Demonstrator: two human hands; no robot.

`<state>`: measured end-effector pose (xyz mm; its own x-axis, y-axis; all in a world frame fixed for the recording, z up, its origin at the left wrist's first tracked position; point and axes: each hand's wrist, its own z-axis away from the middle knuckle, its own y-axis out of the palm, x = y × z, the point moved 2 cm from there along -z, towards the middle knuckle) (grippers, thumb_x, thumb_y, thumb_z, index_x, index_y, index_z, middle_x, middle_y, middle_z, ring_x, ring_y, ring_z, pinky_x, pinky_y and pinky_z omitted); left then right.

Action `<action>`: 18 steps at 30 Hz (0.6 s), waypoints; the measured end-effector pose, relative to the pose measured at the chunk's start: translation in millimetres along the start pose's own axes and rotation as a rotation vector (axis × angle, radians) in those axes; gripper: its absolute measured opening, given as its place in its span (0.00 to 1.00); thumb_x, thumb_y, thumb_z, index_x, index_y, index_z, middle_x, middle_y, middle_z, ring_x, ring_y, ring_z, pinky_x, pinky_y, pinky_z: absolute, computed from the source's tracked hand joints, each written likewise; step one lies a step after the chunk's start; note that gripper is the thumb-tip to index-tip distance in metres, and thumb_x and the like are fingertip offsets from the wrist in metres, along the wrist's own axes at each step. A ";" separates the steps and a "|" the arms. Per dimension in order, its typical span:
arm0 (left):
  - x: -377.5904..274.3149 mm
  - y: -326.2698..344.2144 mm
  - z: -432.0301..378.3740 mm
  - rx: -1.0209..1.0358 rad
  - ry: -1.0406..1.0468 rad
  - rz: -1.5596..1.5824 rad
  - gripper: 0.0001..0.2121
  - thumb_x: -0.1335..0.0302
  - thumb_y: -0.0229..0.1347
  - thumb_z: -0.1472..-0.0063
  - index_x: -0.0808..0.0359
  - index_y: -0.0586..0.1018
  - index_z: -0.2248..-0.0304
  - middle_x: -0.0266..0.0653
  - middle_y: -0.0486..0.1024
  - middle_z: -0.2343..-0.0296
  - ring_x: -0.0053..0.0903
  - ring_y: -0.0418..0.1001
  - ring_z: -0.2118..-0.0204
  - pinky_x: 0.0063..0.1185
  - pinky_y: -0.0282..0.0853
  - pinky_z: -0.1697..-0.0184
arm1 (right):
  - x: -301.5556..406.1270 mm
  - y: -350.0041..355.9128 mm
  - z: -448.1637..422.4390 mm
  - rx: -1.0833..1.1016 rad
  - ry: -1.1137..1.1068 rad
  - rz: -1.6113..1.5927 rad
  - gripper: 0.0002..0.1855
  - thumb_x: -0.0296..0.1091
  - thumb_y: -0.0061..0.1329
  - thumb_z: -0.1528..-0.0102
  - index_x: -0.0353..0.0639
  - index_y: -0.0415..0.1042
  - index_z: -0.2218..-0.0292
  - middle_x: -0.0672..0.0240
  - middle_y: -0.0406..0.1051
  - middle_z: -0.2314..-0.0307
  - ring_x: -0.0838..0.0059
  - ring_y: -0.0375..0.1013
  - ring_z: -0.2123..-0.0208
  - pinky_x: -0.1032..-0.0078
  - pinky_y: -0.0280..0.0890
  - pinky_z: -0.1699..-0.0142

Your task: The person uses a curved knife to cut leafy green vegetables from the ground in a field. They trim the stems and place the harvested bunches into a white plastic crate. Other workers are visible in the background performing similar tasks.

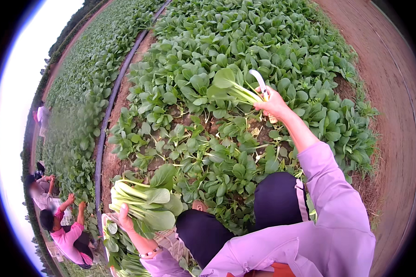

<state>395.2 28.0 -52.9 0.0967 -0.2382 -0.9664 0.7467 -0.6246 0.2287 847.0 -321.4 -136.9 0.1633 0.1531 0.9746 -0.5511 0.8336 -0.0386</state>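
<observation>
My right hand (274,104) is closed around a curved harvesting knife (260,82) with a pale blade and wooden handle, together with a cut leafy green plant (234,86) whose leaves point left. At the lower left my left hand (126,220) grips a bunch of bok choy (142,200), pale stems to the left and leaves to the right. Just below that bunch, a woven basket (168,242) beside my knee holds more greens (124,256).
Dense standing greens (249,41) fill the bed ahead, with low loose plants and soil before my knees. A dark hose (105,121) runs along the left side, a dirt path (391,121) along the right. Several people (67,235) are at the far left near crates.
</observation>
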 end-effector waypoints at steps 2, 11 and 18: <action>-16.7 -15.1 33.1 -0.025 0.167 -0.092 0.34 0.66 0.59 0.53 0.70 0.61 0.48 0.45 0.68 0.56 0.34 0.69 0.56 0.29 0.64 0.50 | 49.8 34.1 21.3 0.043 -0.130 -0.144 0.24 0.27 0.57 0.53 0.39 0.60 0.57 0.64 0.69 0.70 0.81 0.72 0.79 0.89 0.56 0.86; -84.1 28.2 164.5 0.300 0.340 -0.315 0.52 0.69 0.71 0.70 0.70 0.56 0.44 0.50 0.53 0.44 0.34 0.50 0.40 0.28 0.45 0.39 | 208.0 302.0 202.6 0.861 -0.878 0.812 0.22 0.29 0.57 0.58 0.38 0.66 0.60 0.62 0.69 0.72 0.68 0.70 0.73 0.71 0.65 0.66; -60.5 -52.3 226.3 0.253 0.074 0.171 0.55 0.74 0.67 0.69 0.68 0.47 0.41 0.46 0.63 0.50 0.32 0.66 0.50 0.27 0.60 0.46 | 203.4 414.8 293.1 1.232 -0.769 0.540 0.22 0.29 0.55 0.58 0.40 0.67 0.59 0.69 0.65 0.77 0.78 0.65 0.75 0.75 0.62 0.67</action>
<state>201.3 -93.1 20.2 0.2619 -0.3068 -0.9150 0.5286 -0.7477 0.4019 411.7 -100.1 109.9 -0.5025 -0.3406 0.7946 -0.7765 -0.2263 -0.5881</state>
